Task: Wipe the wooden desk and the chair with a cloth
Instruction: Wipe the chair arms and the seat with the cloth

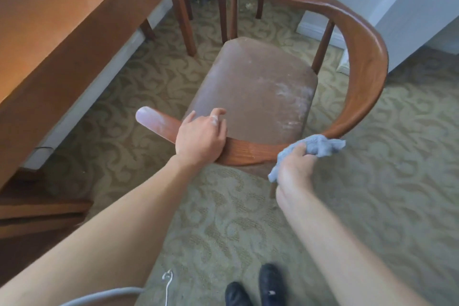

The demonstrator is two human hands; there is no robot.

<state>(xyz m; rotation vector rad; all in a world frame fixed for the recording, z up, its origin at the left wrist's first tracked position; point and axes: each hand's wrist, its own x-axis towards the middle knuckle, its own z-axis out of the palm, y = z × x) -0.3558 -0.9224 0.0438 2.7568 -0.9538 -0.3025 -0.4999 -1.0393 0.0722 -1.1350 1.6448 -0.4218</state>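
A wooden chair [357, 40] with a curved backrest and a brown padded seat [250, 87] stands in front of me. White dusty streaks mark the seat's right side and the near armrest tip. My left hand [201, 139] grips the curved rail at its near left part. My right hand [295, 164] is closed on a crumpled grey-blue cloth [320, 148], which touches the rail at its near right bend. The wooden desk [62, 15] runs along the left.
Patterned beige carpet [385, 181] covers the floor. A second chair's legs [221, 2] stand behind the desk's leg at the top. A white wall and baseboard [320, 30] are at the upper right. My dark shoes [255, 288] and a grey cord [169, 281] lie at the bottom.
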